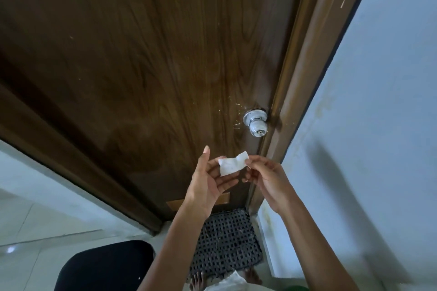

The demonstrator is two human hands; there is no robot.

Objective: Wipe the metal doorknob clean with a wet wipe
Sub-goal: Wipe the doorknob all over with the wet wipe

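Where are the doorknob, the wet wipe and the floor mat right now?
doorknob (258, 127): head view, on the round metal knob's front.
wet wipe (233, 164): head view, on the white sheet's middle, between both hands.
floor mat (224, 241): head view, on its woven middle.

A: What colour is the door (142, 66)?
B: Dark brown, with a wavy wood-grain pattern and pale flecks near the doorknob (256, 124), which is shiny silver.
A: And the frame (305, 59)?
B: A lighter, plain brown. The wall (378, 113) beside it is pale blue-grey with yellowish stains.
A: The wet wipe (233, 163)?
B: White.
A: Anything patterned lower down?
B: The mat (224, 238) is dark grey, a woven lattice of small squares. The floor (35, 231) is pale tile.
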